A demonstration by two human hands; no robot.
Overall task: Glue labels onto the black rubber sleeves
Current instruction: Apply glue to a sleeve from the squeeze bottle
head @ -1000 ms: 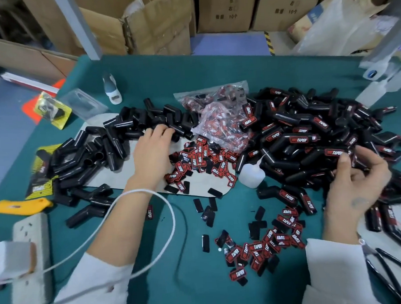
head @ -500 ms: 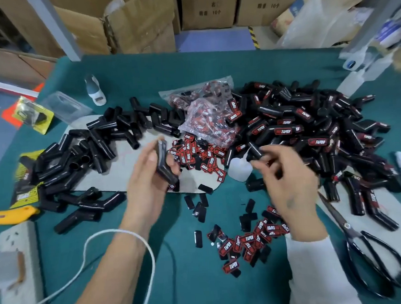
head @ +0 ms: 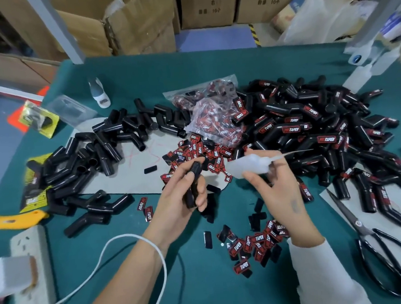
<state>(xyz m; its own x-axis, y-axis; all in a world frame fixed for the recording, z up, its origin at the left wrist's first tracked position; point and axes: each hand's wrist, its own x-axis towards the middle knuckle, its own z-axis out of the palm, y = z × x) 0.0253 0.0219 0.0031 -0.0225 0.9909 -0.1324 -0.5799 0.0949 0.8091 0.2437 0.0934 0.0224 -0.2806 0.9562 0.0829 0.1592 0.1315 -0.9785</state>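
The left hand (head: 174, 207) is gripping one black rubber sleeve (head: 193, 184) above the green table (head: 201, 65), fingers and thumb curled round it; the sleeve's lower end is disappearing behind the fingers, so whether it is bent like the others cannot be told. The right hand (head: 277, 189) is holding a translucent glue bottle (head: 247, 166), fingers wrapped round its body, its thin nozzle pointing right and blurring against the dark heap behind. Whether the nozzle tip is capped cannot be made out.

Unlabelled sleeves (head: 105, 148) are lying heaped on the left, partly over a grey cardboard sheet (head: 126, 182). Sleeves already bearing red labels (head: 315, 126) are piled on the right. Loose red-and-black labels (head: 254, 245) are lying scattered just in front of the right wrist, and more (head: 195, 152) beyond the hands, beside a clear bag of labels (head: 213, 113) whose contents are showing only dimly through the plastic.

Black-handled scissors (head: 384, 253) are lying at the right edge. A white power strip (head: 29, 244) at lower left is being cut off by the frame, a white cable (head: 121, 255) crossing the left forearm.
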